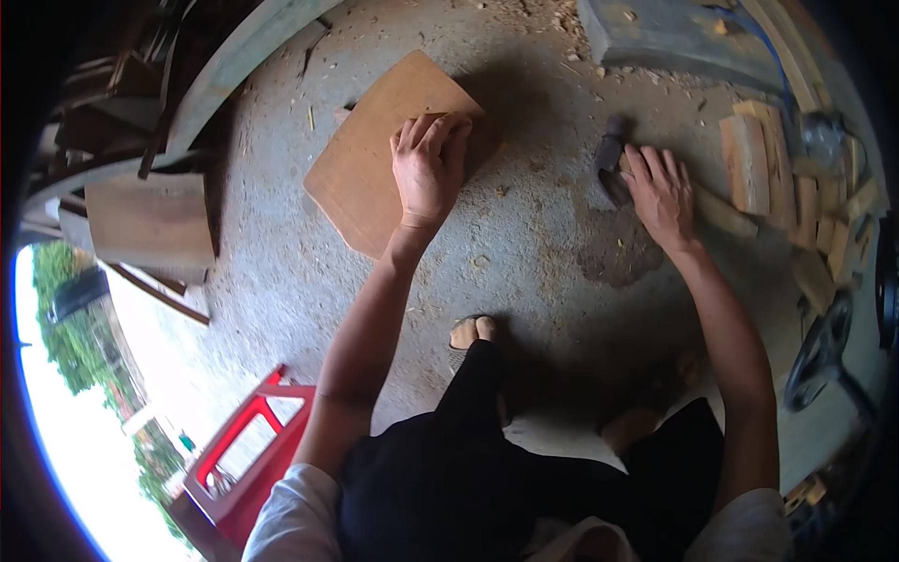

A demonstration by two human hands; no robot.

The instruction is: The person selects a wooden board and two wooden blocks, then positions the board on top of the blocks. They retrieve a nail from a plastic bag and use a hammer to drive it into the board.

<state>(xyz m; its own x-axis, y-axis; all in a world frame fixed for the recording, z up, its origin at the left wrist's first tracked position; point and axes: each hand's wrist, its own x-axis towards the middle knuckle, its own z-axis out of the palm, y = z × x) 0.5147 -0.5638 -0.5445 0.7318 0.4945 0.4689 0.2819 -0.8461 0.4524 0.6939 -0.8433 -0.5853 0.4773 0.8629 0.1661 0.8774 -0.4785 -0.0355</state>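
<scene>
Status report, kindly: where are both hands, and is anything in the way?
Left hand at wooden board. Right hand at hammer. Wood pieces near hammer, seemingly not blocking.

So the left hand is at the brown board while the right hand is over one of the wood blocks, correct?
Not quite: the head view shows the right hand over the handle of a metal-headed tool instead. The left hand is indeed at the brown board.
</scene>
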